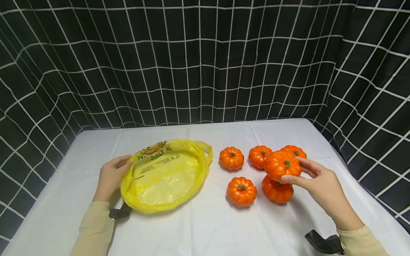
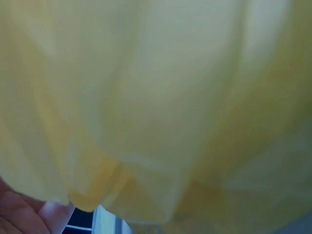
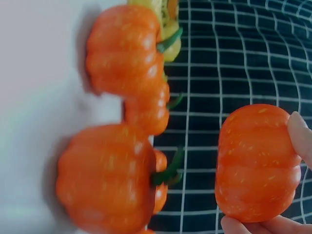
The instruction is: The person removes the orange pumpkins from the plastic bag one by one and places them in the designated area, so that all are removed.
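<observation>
My left hand (image 1: 111,177) grips the left rim of a yellow plastic bag (image 1: 169,142), whose mouth gapes upward. In the left wrist view the bag (image 2: 161,97) fills nearly everything, with part of the hand (image 2: 29,214) at its lower edge. Between thumb and fingers, my right hand (image 1: 323,188) holds a small orange pumpkin (image 1: 278,167) with a green stem, raised over the others. The right wrist view shows this pumpkin (image 3: 258,163) off the table. One pumpkin (image 1: 277,192) lies partly hidden beneath it, and another pumpkin (image 1: 296,150) is just behind.
More pumpkins stand on the white-covered table (image 1: 208,234): a front one (image 1: 241,192), one (image 1: 231,158) nearest the bag's handle (image 1: 206,149), and one (image 1: 258,156) at the back. A black curtain (image 1: 205,64) with white grid lines encloses the back and sides.
</observation>
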The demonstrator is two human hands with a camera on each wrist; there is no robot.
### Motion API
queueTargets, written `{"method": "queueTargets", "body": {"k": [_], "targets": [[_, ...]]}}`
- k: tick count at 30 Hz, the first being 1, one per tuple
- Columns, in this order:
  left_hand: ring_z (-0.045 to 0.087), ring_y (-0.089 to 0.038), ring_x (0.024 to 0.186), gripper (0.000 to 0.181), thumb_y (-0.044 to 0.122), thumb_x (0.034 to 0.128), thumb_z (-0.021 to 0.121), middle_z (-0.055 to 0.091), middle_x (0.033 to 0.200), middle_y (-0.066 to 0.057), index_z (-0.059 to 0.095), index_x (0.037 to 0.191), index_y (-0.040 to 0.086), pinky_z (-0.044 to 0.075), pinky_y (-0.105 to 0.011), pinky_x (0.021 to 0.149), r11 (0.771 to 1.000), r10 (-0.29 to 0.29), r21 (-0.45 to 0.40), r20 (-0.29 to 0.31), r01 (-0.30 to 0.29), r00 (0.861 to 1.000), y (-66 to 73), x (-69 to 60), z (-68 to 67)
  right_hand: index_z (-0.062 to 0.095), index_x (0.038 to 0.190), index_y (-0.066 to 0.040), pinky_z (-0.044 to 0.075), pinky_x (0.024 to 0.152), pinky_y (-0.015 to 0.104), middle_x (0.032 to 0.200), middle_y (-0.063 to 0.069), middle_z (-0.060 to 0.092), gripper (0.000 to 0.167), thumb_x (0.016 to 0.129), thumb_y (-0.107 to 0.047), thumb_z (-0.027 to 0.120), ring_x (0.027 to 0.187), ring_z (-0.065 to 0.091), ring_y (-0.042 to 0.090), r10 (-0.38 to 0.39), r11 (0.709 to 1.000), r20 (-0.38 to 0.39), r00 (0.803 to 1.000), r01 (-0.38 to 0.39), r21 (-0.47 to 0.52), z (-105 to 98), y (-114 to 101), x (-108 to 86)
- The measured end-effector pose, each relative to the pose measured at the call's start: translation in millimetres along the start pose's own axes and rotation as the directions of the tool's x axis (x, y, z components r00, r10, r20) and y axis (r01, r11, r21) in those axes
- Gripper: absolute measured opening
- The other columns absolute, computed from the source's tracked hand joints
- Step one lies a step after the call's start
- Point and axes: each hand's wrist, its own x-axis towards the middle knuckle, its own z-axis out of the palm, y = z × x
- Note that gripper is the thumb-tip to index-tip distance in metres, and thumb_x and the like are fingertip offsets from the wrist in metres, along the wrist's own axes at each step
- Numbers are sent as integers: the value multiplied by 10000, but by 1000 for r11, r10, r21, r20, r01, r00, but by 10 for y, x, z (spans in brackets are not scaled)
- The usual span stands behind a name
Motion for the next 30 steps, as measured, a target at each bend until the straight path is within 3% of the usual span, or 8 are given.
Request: {"method": "queueTargets", "body": {"k": [14, 22, 30], "targets": [[462, -349, 1398, 520, 385, 1006, 555, 555, 1439, -176, 529, 1425, 79, 342, -501, 1199, 1000, -13, -9, 11, 13, 1000, -22, -20, 6, 314, 1549, -55, 335, 1060, 727, 1580, 265, 310, 935, 856, -525, 729, 1447, 247, 513, 129, 991, -40, 991, -130, -22, -299, 466, 30], [447, -364, 1406, 537, 404, 1002, 559, 545, 1451, -174, 521, 1433, 85, 324, -535, 1199, 1000, -12, -9, 5, 12, 1000, -16, -22, -26, 290, 1528, 40, 367, 1031, 696, 1523, 363, 311, 961, 875, -532, 702, 1385, 303, 552, 167, 981, -48, 985, -171, -91, -400, 761, 128], [460, -367, 1395, 539, 405, 1001, 560, 555, 1438, -184, 525, 1429, 80, 336, -535, 1193, 1000, 6, -15, 0, -6, 1000, -23, 1, -29, 255, 1523, 69, 277, 1071, 723, 1532, 418, 202, 968, 892, -532, 677, 1400, 222, 560, 235, 965, -12, 972, -234, -119, -444, 946, 218]]}}
